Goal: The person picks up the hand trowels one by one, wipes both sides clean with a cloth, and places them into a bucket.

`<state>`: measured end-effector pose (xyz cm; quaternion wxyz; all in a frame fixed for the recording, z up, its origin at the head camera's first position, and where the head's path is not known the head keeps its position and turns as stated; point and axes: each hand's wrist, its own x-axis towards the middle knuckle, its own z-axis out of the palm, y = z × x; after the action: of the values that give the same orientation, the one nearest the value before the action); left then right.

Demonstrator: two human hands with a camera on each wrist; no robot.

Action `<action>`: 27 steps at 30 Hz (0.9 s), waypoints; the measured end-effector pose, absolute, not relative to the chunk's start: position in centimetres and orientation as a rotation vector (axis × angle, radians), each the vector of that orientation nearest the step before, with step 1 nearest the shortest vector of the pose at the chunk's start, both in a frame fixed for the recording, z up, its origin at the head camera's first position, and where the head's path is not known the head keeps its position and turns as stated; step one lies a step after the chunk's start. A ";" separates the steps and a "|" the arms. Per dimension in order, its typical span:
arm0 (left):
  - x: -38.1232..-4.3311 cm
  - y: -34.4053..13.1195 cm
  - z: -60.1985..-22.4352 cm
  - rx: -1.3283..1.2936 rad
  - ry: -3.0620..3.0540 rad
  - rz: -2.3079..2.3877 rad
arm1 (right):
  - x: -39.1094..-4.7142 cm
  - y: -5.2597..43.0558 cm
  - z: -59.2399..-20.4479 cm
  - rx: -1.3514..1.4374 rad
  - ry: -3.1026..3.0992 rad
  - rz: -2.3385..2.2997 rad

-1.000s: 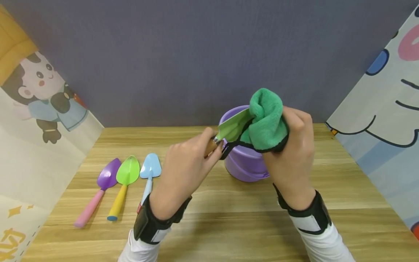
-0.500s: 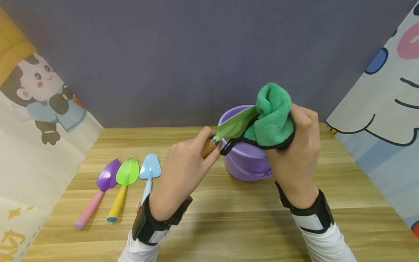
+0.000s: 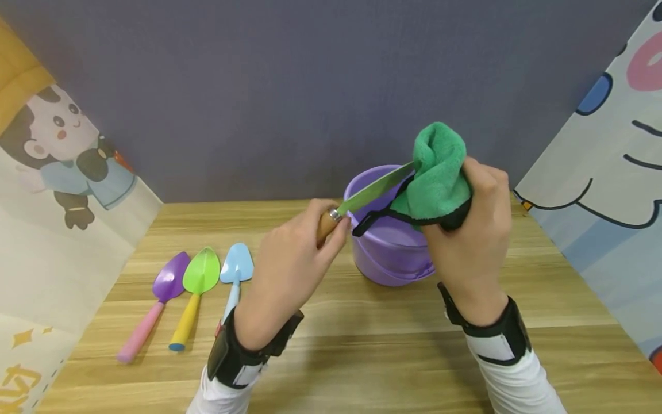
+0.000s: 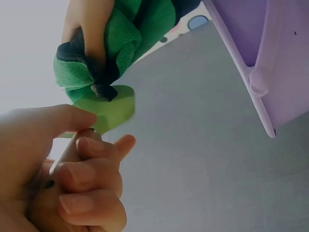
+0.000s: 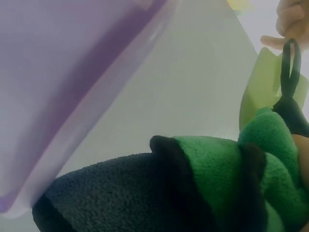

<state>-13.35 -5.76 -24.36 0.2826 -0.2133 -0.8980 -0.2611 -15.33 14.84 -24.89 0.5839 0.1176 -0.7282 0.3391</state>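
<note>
My left hand (image 3: 300, 253) grips the wooden handle (image 3: 327, 225) of a hand trowel with a light green blade (image 3: 374, 191). The fingers curl round that handle in the left wrist view. My right hand (image 3: 476, 230) holds a bunched green cloth (image 3: 442, 172) with a black edge and a hanging loop (image 5: 289, 67). The cloth covers the tip of the blade. Both are held up over a purple bucket (image 3: 385, 264), whose rim (image 4: 241, 72) also shows in the left wrist view. Part of the bucket's opening is hidden by the cloth.
To the left on the wooden table (image 3: 351, 356) lie three more trowels: a purple one (image 3: 170, 279) with a pink handle, a green one (image 3: 201, 273) with a yellow handle, and a light blue one (image 3: 238, 264). A grey panel (image 3: 289, 103) stands behind.
My right hand and the cloth have moved right and slightly up, toward the blade's tip. The blade has turned and now shows nearly edge-on. My left hand has stayed almost in place.
</note>
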 end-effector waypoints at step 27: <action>-14.1 -6.0 -24.3 -0.432 -2.423 -0.596 | -13.0 13.9 -24.6 0.392 -1.622 0.907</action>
<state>-14.13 -6.04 -24.32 0.2998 -0.1629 -0.9128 -0.2244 -13.00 13.90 -24.58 0.5820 0.1679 -0.6945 0.3882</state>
